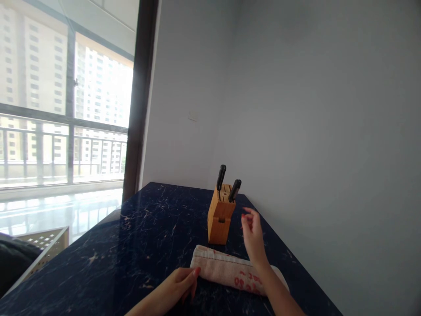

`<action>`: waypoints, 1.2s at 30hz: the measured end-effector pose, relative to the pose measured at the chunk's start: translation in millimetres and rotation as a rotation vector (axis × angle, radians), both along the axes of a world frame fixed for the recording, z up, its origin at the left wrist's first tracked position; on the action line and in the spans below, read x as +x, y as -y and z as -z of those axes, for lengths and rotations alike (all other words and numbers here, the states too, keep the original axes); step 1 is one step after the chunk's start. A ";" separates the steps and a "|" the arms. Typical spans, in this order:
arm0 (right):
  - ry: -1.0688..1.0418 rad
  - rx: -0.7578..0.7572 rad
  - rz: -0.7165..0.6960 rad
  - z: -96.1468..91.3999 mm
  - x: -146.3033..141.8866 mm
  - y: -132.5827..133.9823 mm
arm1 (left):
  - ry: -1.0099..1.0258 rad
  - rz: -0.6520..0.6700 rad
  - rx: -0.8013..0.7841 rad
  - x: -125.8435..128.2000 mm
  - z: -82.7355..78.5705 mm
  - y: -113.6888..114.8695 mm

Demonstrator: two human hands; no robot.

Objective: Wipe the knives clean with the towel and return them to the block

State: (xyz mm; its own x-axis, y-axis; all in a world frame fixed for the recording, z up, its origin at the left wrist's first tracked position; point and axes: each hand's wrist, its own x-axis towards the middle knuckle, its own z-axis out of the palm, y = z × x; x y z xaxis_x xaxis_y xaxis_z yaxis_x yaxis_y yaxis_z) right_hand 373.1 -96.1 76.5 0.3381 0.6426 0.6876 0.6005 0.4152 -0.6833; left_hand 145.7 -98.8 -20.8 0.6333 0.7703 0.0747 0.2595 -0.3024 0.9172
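A rolled towel (226, 272) lay on the dark blue marble counter (141, 232), just in front of the wooden knife block (221, 217). Its cream cloth bore red printing, but the folds hid part of it and no word could be read with confidence. The left hand (177, 287) sat at the towel's near-left end, its fingers (189, 275) close together against the cloth; whether they gripped it could not be told. The right hand (252, 237) was raised above the towel beside the block, its fingers (248, 218) curled narrowly around nothing. Two black knife handles (221, 177) stood in the block, their blades hidden in the slots. Left of the block, a bright window (69, 101) showed apartment towers. A dark object (13, 263) was cut off by the frame's lower-left corner.
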 end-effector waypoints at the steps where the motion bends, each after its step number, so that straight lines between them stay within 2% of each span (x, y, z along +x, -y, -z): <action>1: 0.077 -0.050 0.008 10.1 0.0 4.5 | -0.008 0.004 0.008 0.1 -0.2 -0.1; 3: 0.281 -0.155 0.069 22.8 7.2 11.6 | -0.025 0.001 0.041 -0.4 -2.5 1.2; 5: 0.497 -0.284 0.217 26.4 25.9 18.2 | -0.047 -0.036 0.129 -1.7 -8.2 5.0; 7: 0.656 -0.479 0.392 25.1 54.2 25.9 | -0.083 -0.105 0.304 -3.4 -16.4 10.7; 9: 0.679 -0.712 0.477 23.8 85.8 34.4 | -0.126 -0.142 0.541 -4.7 -24.6 16.4; 10: 0.644 -0.850 0.461 24.1 100.4 38.4 | -0.167 -0.127 0.605 -5.1 -27.6 18.7; 12: 0.544 -1.059 0.328 26.6 122.9 44.9 | -0.236 -0.096 0.683 -5.3 -30.7 21.4; 14: 0.495 -1.133 0.228 31.0 134.8 48.4 | -0.279 -0.075 0.721 -5.2 -29.9 22.0; 20: 0.447 -1.169 0.116 42.4 137.2 46.1 | -0.292 -0.084 0.784 -5.8 -23.0 20.4; 26: 0.394 -1.129 0.063 42.8 140.7 46.4 | -0.316 -0.047 0.796 -6.6 -21.7 18.7; 29: 0.392 -1.069 0.137 33.9 140.1 46.6 | -0.330 -0.017 0.797 -7.1 -21.8 18.7; 32: 0.435 -1.034 0.291 15.9 132.3 43.8 | -0.341 0.006 0.777 -7.6 -23.1 20.4; 36: 0.569 -0.927 0.508 -14.3 92.9 37.6 | -0.358 0.027 0.748 -8.2 -25.1 21.9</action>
State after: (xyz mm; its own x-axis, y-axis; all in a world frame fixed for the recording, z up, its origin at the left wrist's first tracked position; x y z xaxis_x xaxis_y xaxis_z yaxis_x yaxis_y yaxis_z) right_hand 465.9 -133.7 90.8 0.4939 0.8534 0.1667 0.8661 -0.4659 -0.1811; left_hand 137.5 -120.6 4.3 0.7336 0.5815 0.3516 0.4813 -0.8099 0.3353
